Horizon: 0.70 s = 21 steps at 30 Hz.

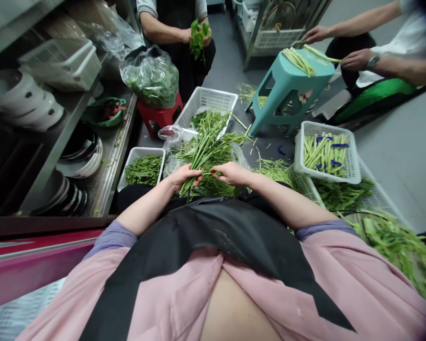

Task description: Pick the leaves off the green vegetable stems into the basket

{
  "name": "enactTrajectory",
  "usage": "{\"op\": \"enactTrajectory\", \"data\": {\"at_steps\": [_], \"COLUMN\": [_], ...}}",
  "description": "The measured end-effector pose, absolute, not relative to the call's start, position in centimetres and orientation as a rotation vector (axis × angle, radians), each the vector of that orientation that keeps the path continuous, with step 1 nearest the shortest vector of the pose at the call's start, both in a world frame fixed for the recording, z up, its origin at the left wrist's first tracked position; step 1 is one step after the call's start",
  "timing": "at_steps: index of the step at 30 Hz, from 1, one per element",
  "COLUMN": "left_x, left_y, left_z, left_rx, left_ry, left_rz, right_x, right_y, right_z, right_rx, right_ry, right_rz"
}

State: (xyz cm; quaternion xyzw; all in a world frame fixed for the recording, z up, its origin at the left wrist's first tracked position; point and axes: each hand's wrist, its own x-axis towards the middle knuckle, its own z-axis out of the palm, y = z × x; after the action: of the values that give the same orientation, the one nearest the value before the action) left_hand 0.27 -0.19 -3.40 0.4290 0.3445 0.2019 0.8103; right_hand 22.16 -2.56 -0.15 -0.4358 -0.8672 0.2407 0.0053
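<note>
Green stem bundle (206,142) is in front of the lap, gripped low by the left hand (183,176). Long axis runs away from the body, slanting right toward the far end; near ends poke out below the grip. Left hand is the nearer one — fingers curled around the stems. Right hand (234,173) is just right of the bundle's lower part, level with the left, with a small gap between the two; thumb and fingertips look pinched on a thin stem (217,174).

Below both hands: loose greens pile (222,188). Just beyond it, white basket (213,100) with some greens inside. Left of the pile, small white basket (149,150) of leaves. Farther out, red stool (163,114) carries a clear bag (151,78) of greens; one co-worker behind it holds a leafy sprig (199,40).

Right side: stems lie on a teal stool (291,83), another co-worker's hands at it. Nearer — a square basket (326,175) of stem bunches with blue ties.
</note>
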Motion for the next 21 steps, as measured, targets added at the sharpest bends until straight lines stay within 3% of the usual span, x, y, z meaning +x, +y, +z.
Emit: {"op": "enactTrajectory", "data": {"at_steps": [8,21], "left_x": [1.1,0.1], "left_y": [0.3,0.7], "left_z": [-3.8,-4.1], "left_rx": [0.955,0.953], "left_ry": [0.698,0.708], "left_rz": [0.405,0.360], "right_x": [22.2,23.4], "right_y": [-1.9,-2.4], "right_z": [-1.8,-2.8], "right_rx": [-1.252,-1.252], "right_ry": [-2.490,-2.245], "right_rz": [1.157,1.253]}}
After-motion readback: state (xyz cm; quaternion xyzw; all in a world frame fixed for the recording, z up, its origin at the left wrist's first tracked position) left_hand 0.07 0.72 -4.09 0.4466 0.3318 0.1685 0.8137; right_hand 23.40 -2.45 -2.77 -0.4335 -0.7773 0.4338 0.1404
